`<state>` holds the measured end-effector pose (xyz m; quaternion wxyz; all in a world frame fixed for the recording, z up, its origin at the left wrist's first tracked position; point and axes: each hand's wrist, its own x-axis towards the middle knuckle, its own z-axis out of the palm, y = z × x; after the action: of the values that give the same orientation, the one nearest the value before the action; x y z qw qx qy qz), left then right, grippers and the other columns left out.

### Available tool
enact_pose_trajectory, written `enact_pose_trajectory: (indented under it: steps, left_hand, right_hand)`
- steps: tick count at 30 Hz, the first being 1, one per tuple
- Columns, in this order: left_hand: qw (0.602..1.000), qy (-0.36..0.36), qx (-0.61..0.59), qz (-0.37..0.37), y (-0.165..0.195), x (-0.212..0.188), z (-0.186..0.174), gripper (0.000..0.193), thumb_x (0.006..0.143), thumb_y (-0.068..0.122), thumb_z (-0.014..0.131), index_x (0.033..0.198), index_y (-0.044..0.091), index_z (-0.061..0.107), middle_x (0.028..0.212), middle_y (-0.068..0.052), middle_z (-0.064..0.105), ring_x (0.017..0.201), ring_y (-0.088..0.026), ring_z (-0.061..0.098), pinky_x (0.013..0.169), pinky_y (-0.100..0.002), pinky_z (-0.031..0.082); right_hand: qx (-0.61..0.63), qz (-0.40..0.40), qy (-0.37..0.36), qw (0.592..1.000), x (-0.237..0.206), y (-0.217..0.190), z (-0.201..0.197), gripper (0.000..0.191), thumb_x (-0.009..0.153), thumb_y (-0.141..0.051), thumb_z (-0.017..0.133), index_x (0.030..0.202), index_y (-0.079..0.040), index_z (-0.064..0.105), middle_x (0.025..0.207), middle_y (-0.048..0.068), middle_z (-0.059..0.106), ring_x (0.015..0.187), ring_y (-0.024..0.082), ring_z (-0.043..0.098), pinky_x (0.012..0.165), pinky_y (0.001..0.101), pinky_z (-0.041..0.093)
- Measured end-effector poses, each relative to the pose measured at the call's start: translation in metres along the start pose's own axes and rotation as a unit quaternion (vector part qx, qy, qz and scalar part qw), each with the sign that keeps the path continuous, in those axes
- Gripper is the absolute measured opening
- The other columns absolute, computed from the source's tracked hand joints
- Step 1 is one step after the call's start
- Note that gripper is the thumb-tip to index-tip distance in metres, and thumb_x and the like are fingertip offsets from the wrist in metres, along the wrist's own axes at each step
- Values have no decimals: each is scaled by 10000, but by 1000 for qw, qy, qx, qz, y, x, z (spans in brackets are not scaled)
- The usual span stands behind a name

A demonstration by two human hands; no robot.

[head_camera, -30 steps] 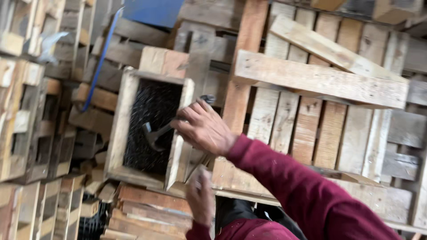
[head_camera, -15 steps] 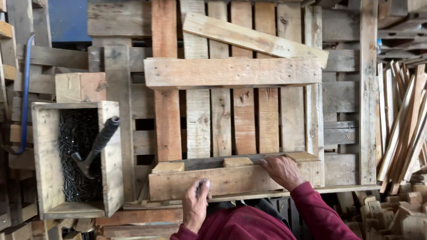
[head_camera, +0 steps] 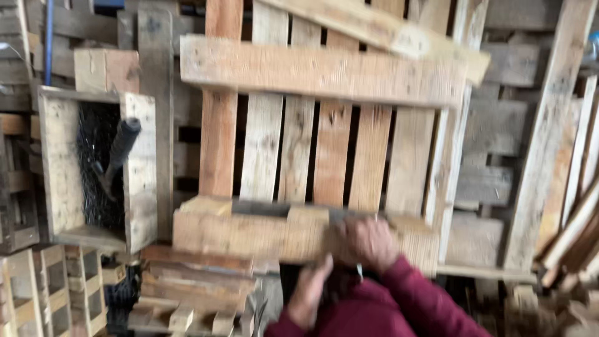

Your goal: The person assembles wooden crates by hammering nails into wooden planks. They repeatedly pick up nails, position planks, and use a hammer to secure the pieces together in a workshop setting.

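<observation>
A wooden pallet (head_camera: 324, 68) of pale slats fills the middle of the view. My right hand (head_camera: 369, 242), in a dark red sleeve, is curled over the top edge of the pallet's near cross board (head_camera: 237, 234). My left hand (head_camera: 310, 290) hangs just below that board with its fingers bent; motion blur hides whether it holds anything. A hammer with a black handle (head_camera: 121, 146) leans inside an open wooden box (head_camera: 138, 168) on the left, well away from both hands.
More pallets and planks are stacked behind and to the right (head_camera: 549, 156). Small wooden crates (head_camera: 56, 293) and loose boards (head_camera: 199, 287) sit at the lower left. A blue pole (head_camera: 48, 37) stands at the upper left.
My right hand left the hammer in the box and moved right onto the pallet's near board. My left hand dropped lower. The view swung right and closer.
</observation>
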<state>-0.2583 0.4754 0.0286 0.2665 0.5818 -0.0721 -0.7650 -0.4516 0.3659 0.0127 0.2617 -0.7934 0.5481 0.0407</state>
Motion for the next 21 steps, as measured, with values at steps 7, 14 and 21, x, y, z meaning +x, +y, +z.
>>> enact_pose_trajectory:
  steps: [7,14,21]
  left_hand:
    - [963,241,-43,-115,-41,22,-16,662,861,566,686,1174,-17,689,1097,-227,724,987,-316,685,873,-444,520]
    - [977,213,3,11,11,3,-5,501,980,527,588,1041,39,686,920,-133,689,818,-228,636,733,-377,509]
    - [952,158,-39,260,213,136,26,573,957,559,509,1304,109,587,1272,-62,658,1229,-195,602,1073,-413,457]
  right_hand:
    - [53,-217,66,972,45,-2,-50,209,1027,-236,572,1097,-70,678,674,24,613,467,123,508,388,294,452]
    - [-76,-123,281,949,221,83,-147,453,1116,-484,510,1157,-63,670,986,96,667,752,189,544,666,332,488]
    - [-80,5,18,997,254,109,-158,733,1033,-738,288,707,-152,583,515,-16,399,444,120,304,438,367,342]
